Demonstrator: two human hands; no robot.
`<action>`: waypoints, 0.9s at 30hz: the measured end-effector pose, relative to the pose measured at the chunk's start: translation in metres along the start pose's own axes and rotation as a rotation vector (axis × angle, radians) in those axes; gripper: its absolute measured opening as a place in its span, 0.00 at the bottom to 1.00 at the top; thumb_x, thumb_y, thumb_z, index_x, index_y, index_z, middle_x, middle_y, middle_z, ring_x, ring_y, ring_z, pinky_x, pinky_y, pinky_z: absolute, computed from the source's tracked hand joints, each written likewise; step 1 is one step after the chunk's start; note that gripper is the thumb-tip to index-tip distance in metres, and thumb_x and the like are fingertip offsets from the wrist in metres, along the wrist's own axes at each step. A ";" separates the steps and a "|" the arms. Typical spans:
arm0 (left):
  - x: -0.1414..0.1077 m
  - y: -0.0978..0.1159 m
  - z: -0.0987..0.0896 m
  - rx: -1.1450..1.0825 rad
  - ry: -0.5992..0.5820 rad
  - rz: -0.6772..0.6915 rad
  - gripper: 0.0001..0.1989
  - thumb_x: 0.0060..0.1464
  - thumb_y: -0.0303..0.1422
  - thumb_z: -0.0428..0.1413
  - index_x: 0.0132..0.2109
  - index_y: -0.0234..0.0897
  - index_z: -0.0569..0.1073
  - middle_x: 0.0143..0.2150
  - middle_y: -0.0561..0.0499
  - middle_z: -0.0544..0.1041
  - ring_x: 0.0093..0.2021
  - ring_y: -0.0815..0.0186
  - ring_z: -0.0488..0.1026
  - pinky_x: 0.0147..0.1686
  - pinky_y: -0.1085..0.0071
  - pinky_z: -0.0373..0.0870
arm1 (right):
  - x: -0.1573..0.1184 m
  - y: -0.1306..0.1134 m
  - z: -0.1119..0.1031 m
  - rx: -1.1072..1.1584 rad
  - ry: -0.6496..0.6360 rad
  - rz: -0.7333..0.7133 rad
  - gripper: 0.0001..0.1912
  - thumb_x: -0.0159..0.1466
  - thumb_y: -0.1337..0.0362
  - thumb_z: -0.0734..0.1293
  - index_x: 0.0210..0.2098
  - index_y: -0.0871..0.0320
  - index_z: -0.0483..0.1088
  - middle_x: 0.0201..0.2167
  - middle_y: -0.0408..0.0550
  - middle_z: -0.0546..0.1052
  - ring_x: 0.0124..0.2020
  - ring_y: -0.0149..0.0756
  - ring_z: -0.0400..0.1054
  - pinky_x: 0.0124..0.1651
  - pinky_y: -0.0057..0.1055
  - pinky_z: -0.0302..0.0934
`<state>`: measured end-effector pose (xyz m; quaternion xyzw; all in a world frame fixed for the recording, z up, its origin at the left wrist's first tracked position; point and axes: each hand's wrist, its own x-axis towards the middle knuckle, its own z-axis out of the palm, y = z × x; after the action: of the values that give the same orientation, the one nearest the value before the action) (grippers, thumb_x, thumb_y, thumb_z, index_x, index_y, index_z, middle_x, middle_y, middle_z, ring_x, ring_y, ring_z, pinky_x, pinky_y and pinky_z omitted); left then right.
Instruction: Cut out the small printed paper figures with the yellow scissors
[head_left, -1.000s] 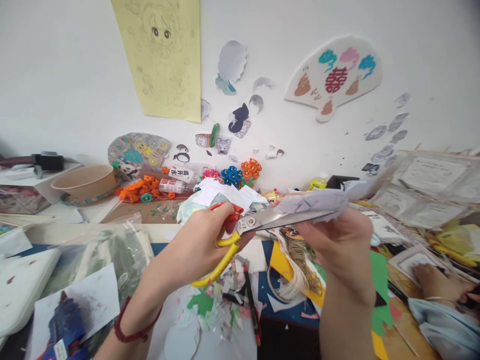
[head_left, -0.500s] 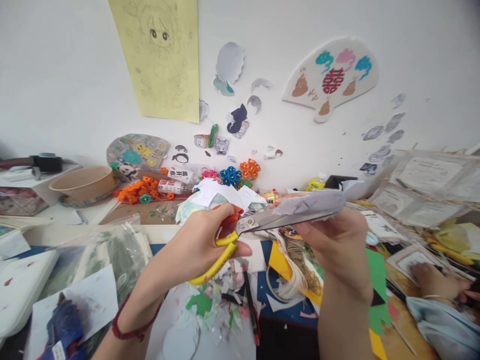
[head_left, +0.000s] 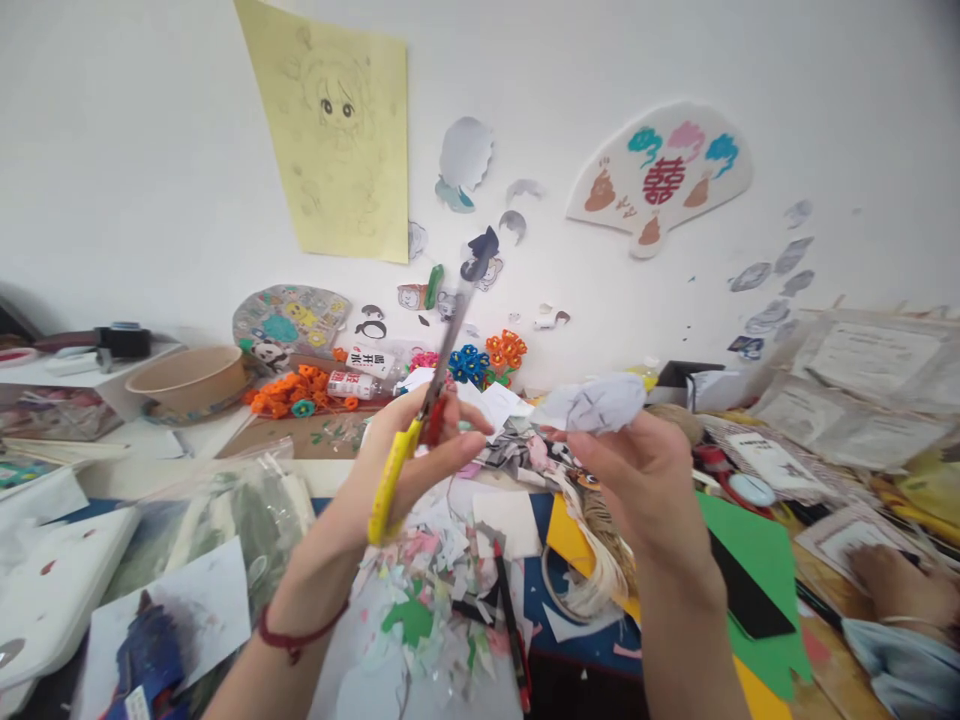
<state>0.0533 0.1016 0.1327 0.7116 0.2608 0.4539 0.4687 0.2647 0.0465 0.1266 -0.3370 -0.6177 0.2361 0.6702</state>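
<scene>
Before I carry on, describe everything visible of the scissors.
The scissors have slim metal blades and plastic-looking handles, one yellow, one red and mostly hidden by fingers. The left hand holds them raised, blades pointing up and slightly right, clear of the cut paper in the right hand. Motion blur hides whether the blades are fully closed.

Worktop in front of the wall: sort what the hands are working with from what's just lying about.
In hand:
- scissors, left hand
- white paper piece with drawn lines, right hand

Apparently just lying about:
- blue glue gun
- orange flowers at the left
- green sheet
- tan bowl
</scene>
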 end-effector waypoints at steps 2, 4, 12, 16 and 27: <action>-0.002 0.001 0.018 -0.148 0.066 -0.017 0.15 0.55 0.41 0.59 0.34 0.41 0.60 0.40 0.48 0.76 0.37 0.64 0.72 0.37 0.66 0.70 | -0.002 0.003 0.004 -0.023 -0.054 0.061 0.05 0.63 0.64 0.72 0.40 0.52 0.79 0.40 0.46 0.82 0.45 0.40 0.76 0.50 0.38 0.72; -0.004 0.002 0.030 -0.229 0.084 -0.037 0.16 0.53 0.39 0.61 0.34 0.41 0.59 0.40 0.49 0.75 0.36 0.64 0.72 0.37 0.65 0.71 | -0.004 0.005 0.007 -0.046 -0.099 0.111 0.07 0.64 0.64 0.72 0.42 0.52 0.79 0.40 0.47 0.82 0.44 0.41 0.76 0.49 0.38 0.72; -0.009 -0.003 0.038 -0.346 0.137 -0.020 0.16 0.54 0.33 0.63 0.33 0.39 0.60 0.32 0.55 0.64 0.32 0.69 0.65 0.33 0.69 0.64 | -0.005 0.005 0.013 -0.038 -0.171 0.170 0.06 0.65 0.63 0.72 0.42 0.52 0.79 0.41 0.48 0.80 0.42 0.40 0.72 0.43 0.36 0.69; -0.011 -0.003 0.040 -0.355 0.178 0.000 0.16 0.54 0.33 0.65 0.33 0.39 0.62 0.30 0.56 0.63 0.30 0.71 0.63 0.31 0.71 0.60 | -0.006 0.004 0.012 -0.020 -0.161 0.187 0.06 0.64 0.64 0.72 0.41 0.51 0.79 0.40 0.48 0.77 0.44 0.40 0.71 0.46 0.36 0.68; -0.020 0.007 0.037 -0.193 0.237 0.037 0.16 0.56 0.29 0.63 0.32 0.40 0.61 0.28 0.58 0.59 0.28 0.72 0.56 0.27 0.73 0.56 | -0.005 0.005 0.018 0.172 -0.207 0.237 0.06 0.65 0.67 0.71 0.40 0.50 0.80 0.40 0.44 0.78 0.43 0.35 0.72 0.48 0.32 0.69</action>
<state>0.0773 0.0669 0.1254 0.6096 0.2561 0.5662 0.4922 0.2470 0.0494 0.1196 -0.3227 -0.6170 0.3987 0.5968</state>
